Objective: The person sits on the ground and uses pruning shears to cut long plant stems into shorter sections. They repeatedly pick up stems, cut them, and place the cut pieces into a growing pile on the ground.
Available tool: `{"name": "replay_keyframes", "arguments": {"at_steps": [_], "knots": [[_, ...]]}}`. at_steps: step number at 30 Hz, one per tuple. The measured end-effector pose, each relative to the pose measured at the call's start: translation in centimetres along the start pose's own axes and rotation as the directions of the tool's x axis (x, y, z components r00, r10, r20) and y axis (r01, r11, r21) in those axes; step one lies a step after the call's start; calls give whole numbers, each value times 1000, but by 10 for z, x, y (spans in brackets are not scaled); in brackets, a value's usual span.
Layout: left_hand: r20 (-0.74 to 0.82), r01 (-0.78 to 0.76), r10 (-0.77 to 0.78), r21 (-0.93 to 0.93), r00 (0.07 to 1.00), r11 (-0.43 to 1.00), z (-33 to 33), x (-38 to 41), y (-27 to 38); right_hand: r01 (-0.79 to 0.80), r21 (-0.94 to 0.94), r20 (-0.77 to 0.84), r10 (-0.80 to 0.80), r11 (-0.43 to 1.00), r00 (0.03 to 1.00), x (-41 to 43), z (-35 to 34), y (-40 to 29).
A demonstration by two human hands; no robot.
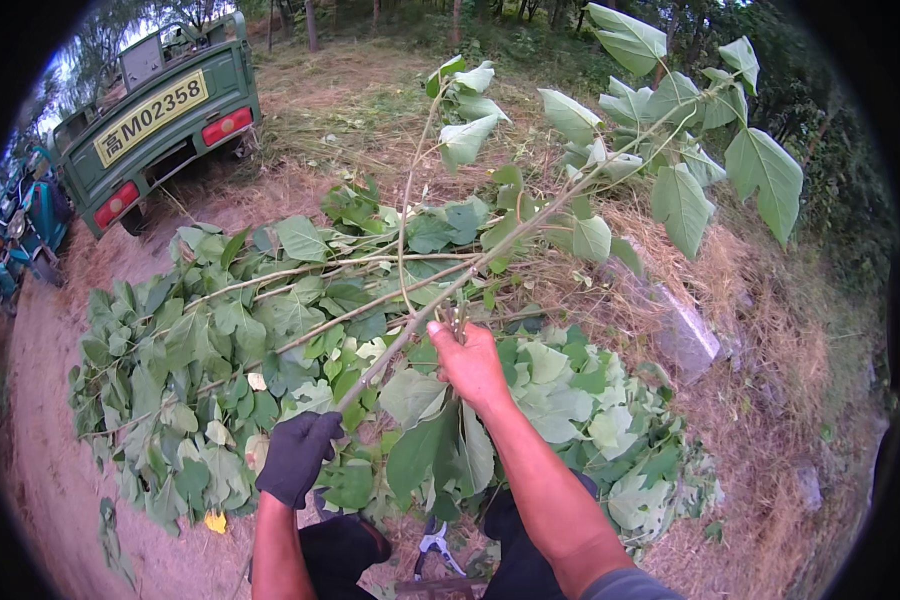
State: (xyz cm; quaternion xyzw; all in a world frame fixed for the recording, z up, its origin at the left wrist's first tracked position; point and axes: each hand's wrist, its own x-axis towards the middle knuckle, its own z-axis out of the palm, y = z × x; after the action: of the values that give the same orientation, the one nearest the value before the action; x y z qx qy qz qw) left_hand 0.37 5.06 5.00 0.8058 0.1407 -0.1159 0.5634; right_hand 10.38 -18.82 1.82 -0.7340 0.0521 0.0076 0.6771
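Note:
My left hand (300,459), in a dark glove, is closed around the thick lower end of a long leafy branch (510,238), which slants up to the right. Bare, my right hand (469,361) grips a bunch of cut leaf stalks, with large green leaves (424,457) hanging below the fist. The branch passes just to the left of this hand. Under both hands lies a wide heap of cut leafy branches (217,337). Pruning shears (435,546) rest low between my legs, their blades apart.
A green cargo vehicle (229,79) stands at the upper left, beside a teal vehicle (34,202). Another pile of leaves (607,420) lies on my right. Beyond it, a stone block (682,330) sits among dry grass. Trees line the far edge.

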Motion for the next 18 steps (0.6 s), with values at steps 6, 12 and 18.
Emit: {"name": "replay_keyframes", "arguments": {"at_steps": [6, 12, 18], "knots": [[-151, -82, 86, 31, 985, 996, -10, 3, -15, 54, 181, -180, -21, 982, 983, 0, -17, -14], [-142, -81, 102, 144, 985, 986, -13, 5, -20, 114, 246, -285, -41, 962, 958, 12, -35, -15], [-135, -115, 148, 223, 980, 968, -13, 8, -25, 72, 228, -250, -13, 971, 968, 16, -38, -13]]}}
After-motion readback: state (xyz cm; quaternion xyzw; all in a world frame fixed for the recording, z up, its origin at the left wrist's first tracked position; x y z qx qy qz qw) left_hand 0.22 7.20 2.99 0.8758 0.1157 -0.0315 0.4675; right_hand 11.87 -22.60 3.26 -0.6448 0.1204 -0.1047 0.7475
